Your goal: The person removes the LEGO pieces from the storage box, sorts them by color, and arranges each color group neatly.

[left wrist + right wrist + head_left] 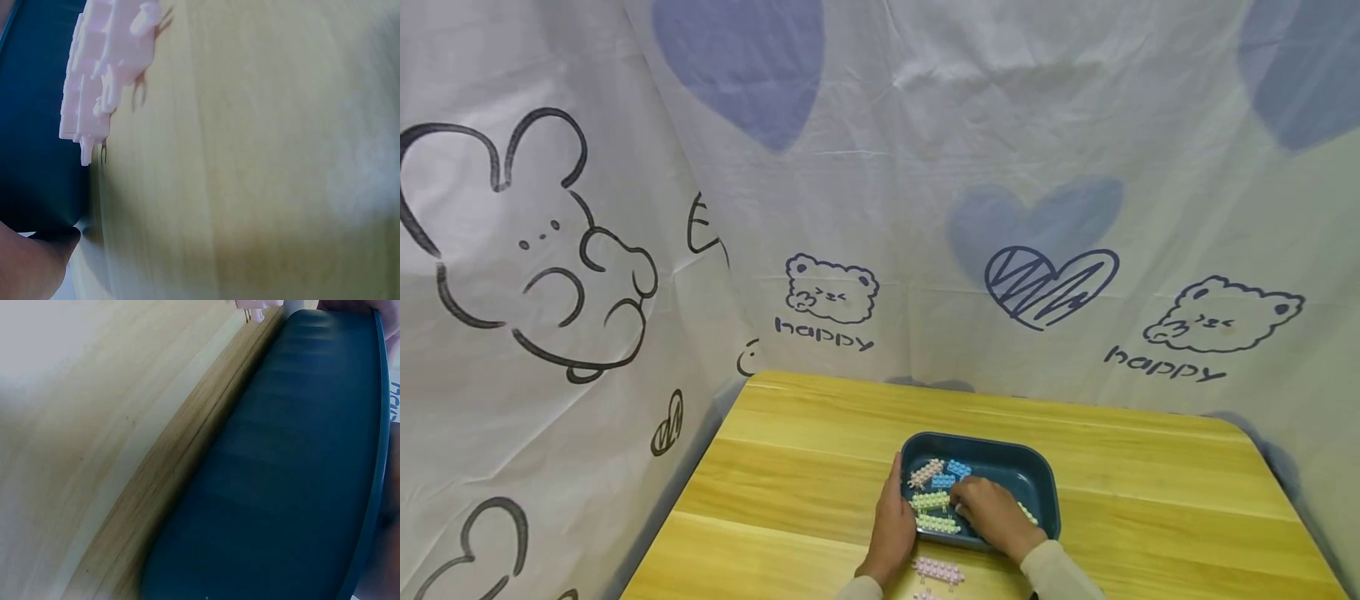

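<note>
A dark teal tray [1037, 475] stands on the table, holding small studded plastic pieces: a peach one [927, 473], blue ones [943, 481] and pale green ones [937, 524]. My left hand [891, 525] rests along the tray's left wall with straight fingers. My right hand [992, 510] reaches inside over the front wall. Its fingers are bent down beside a pale green piece [930, 501]; whether they pinch anything is hidden. Another pale green piece [1028, 513] shows partly behind that hand. A pink piece [109, 56] lies in front of the tray.
The wooden table [790, 467] extends to both sides of the tray. One more pink piece [927, 596] is cut off at the bottom of the head view. Printed white cloth [910, 208] hangs behind the table and on its left.
</note>
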`<state>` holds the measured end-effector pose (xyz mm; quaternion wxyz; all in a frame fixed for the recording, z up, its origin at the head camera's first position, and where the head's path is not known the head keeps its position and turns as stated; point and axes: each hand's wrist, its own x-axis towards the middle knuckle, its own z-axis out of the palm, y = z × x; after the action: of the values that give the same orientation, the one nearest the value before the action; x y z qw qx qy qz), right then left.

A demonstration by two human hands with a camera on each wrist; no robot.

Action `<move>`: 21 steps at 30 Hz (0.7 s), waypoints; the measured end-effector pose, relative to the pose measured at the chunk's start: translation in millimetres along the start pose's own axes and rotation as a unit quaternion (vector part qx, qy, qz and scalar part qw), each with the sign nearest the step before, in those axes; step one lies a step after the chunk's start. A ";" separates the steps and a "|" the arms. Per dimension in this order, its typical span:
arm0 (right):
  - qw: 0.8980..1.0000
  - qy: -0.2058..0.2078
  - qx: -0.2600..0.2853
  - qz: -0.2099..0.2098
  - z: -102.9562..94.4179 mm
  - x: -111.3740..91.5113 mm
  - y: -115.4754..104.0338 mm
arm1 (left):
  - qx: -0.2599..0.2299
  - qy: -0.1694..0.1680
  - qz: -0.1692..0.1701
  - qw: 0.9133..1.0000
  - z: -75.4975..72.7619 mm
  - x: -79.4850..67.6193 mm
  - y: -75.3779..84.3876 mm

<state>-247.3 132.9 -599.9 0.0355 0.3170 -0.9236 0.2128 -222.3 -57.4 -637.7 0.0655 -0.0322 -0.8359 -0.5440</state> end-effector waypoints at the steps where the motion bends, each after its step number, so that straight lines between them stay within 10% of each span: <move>1: 1.000 0.003 -0.001 -0.001 0.7 -0.4 0.1 | 0.000 0.000 0.000 1.000 -0.2 -0.1 -0.6; 21: 0.999 0.031 -0.006 -0.010 -6.6 -2.1 -1.3 | -0.009 0.001 0.002 1.000 0.6 -1.0 -2.8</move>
<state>-245.4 136.0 -593.9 0.0681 0.3195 -0.9201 0.2162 -221.6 -57.9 -640.7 0.0676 -0.0338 -0.8308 -0.5514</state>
